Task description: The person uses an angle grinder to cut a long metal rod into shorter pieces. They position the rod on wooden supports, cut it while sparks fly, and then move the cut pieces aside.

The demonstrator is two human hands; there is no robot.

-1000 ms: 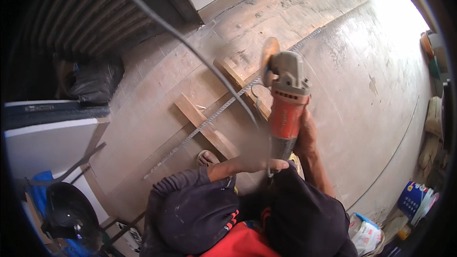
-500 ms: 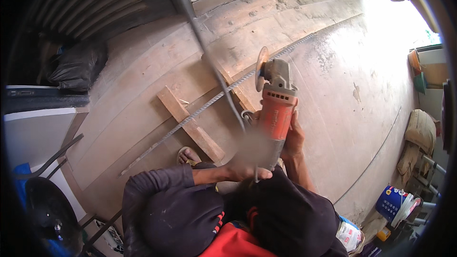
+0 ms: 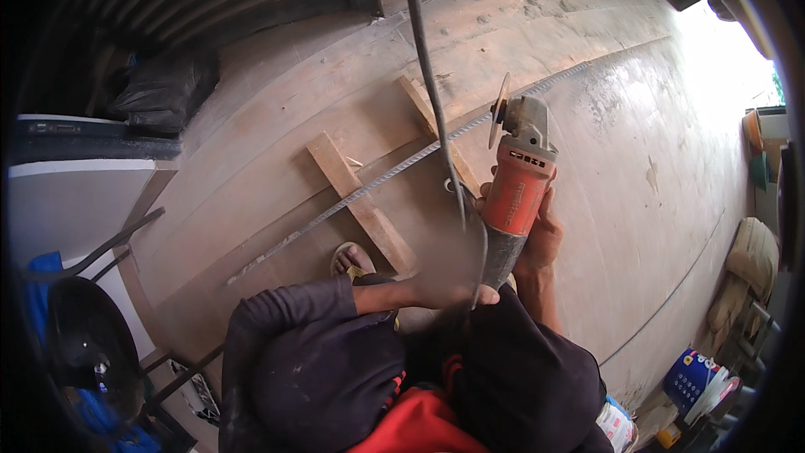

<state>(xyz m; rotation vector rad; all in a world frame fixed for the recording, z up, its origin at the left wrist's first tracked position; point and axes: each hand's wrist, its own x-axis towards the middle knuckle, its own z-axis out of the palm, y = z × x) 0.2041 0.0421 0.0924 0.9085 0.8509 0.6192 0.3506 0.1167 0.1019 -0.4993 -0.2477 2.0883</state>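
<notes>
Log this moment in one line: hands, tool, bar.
right hand: gripping red angle grinder | left hand: at its rear end, grip obscured by blur | ribbed metal bar: lying across two wooden pieces

Dusty tiled floor [image 3: 620, 218] here: one wooden batten [image 3: 329, 156] and a second wooden batten [image 3: 418, 107] are lying on it, a thin dark rod or cable [image 3: 672, 295] is curving along, and crumbly debris [image 3: 541, 7] is sitting at the far side.
</notes>
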